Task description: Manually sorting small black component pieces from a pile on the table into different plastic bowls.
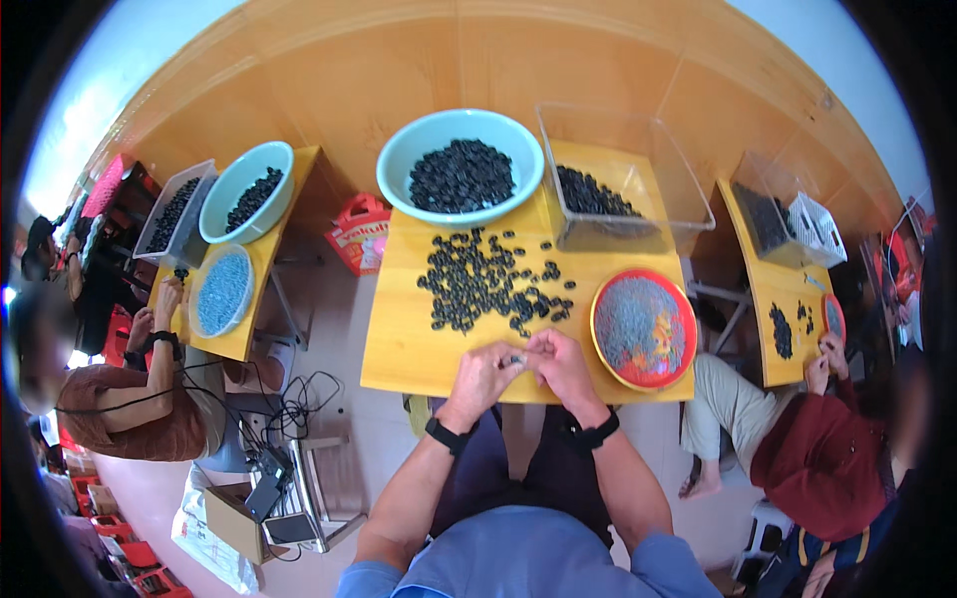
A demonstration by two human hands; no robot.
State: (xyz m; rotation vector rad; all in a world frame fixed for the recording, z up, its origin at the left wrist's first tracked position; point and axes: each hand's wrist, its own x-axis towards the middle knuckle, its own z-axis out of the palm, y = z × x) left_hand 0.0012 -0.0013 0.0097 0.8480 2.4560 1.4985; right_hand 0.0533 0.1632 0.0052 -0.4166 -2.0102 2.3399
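Note:
My left hand (483, 377) and my right hand (560, 365) meet over the near edge of the yellow table (404, 354). The fingers of both are pinched together. A small dark and silvery piece (517, 360) shows at the left fingertips; its kind is too small to make out. Whatever lies between the right fingers is hidden. Just beyond my hands, many small black oval pieces (477, 284) lie scattered on the tabletop. To the right of my right hand sits a round red plate with a yellow rim (595, 344), holding a heap of small grey pieces (638, 311).
A light blue basin (394, 164) of black pieces stands at the back, beside a clear plastic bin (608, 234) with more. Co-workers sit at side tables, left (150, 394) and right (817, 453). Tangled black cables (289, 399) hang over a metal stool on the left.

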